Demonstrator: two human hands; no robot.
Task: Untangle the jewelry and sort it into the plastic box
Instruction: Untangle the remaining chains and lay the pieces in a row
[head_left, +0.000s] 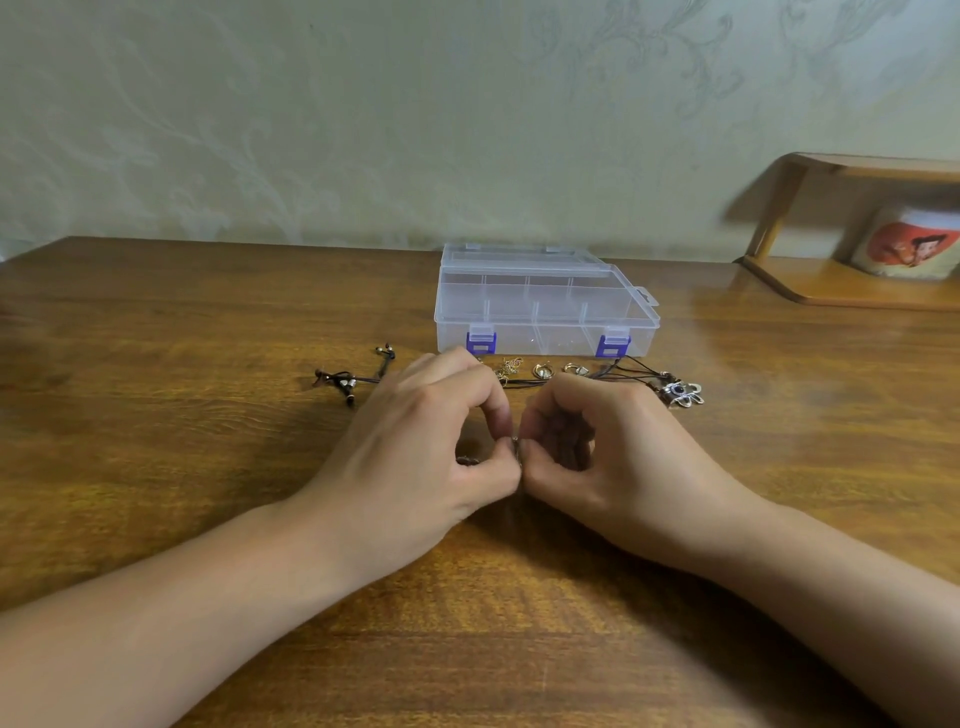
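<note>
A wooden desk (156, 467) fills the lower view, backed by a pale patterned wall (260, 130). At the far right a small wooden shelf (857, 291) stands on the desk, cut off by the frame edge, with a blurred mug (914, 249) on it bearing an orange picture; no writing can be read there.

Both bare forearms come in from the bottom corners and meet at the middle of the desk. The left hand (415, 441) has its fingers curled, thumb and forefinger pinching a tiny metal piece (515, 441). The right hand (597, 441) is curled the same way, its thumb and forefinger tips pressed against the same piece, so the two hands touch at the fingertips. What the piece is cannot be made out; it is mostly hidden.

Behind the hands sits the clear plastic box (545, 306), lid shut, with two blue latches facing the person and dividers showing through.

Between box and hands lies the jewelry: a dark cord with beads (348, 382) to the left, a fine gold chain (509, 366), small gold rings (558, 370), and to the right black cords leading to a flower pendant (683, 393).
</note>
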